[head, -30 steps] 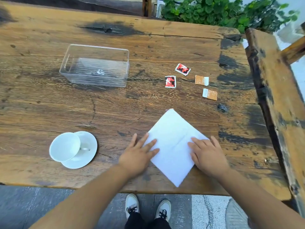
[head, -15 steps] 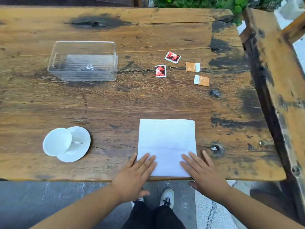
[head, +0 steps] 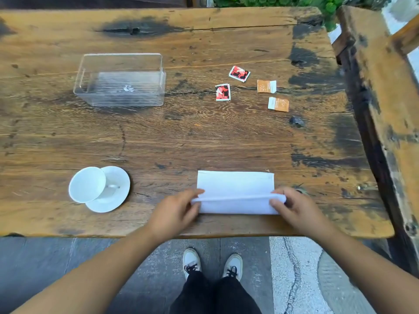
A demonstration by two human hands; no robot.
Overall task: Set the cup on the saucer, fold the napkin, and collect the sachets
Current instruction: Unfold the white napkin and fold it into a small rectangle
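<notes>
Napkin (head: 235, 184) long axis runs L-R at lower centre; left hand (head: 175, 211) & right hand (head: 299, 209) each pinch a near corner, flap lifted; far edge lies straight ahead, toward upper frame.

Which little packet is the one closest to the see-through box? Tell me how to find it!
Start at the clear plastic box on the far left part of the wooden table, then look right to the four small sachets. The nearest one is the red and black sachet, upright, below and left of the tilted red one; the other two are orange.
</notes>
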